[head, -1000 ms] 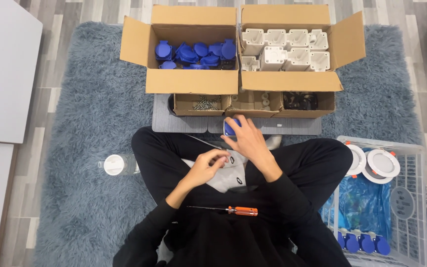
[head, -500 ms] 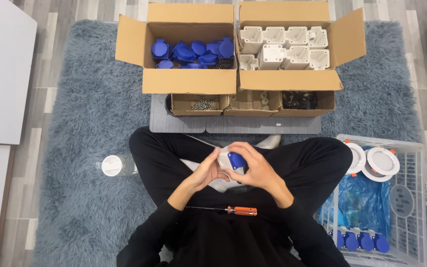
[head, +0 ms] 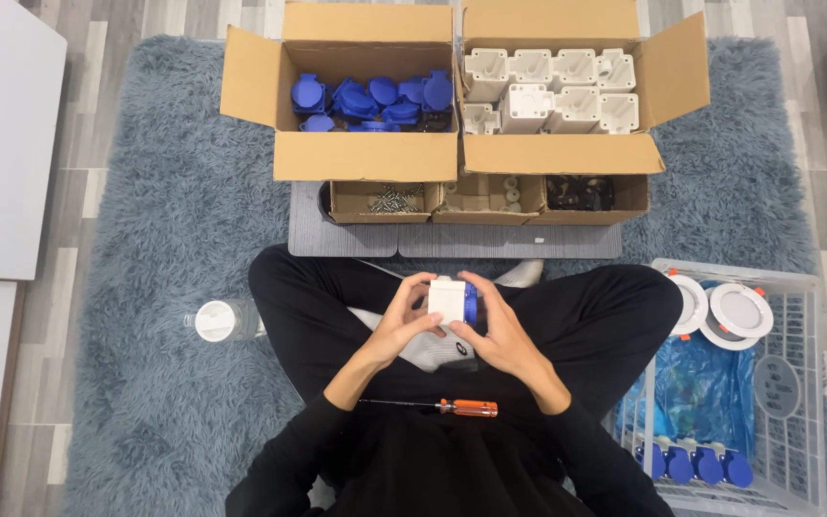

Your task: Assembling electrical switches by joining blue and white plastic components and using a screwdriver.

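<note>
I sit cross-legged on a grey-blue rug. Both hands meet over my lap around a small white socket housing [head: 448, 299] with a blue cap [head: 471, 303] on its right side. My left hand [head: 402, 324] grips the white housing from the left. My right hand [head: 500, 330] holds the blue-capped side from the right and below. A screwdriver with an orange handle [head: 452, 408] lies across my lap just below my hands, untouched.
Ahead stand an open carton of blue caps [head: 375, 100] and an open carton of white housings [head: 552, 91]. In front of them are small trays of screws [head: 392, 200] and other parts. A white basket [head: 796, 383] with round lamps and blue pieces is at right. A bottle [head: 222, 320] lies at left.
My right hand came back from the small trays with the blue part and joined my left hand at my lap. The white housing now shows between both hands, turned upright.
</note>
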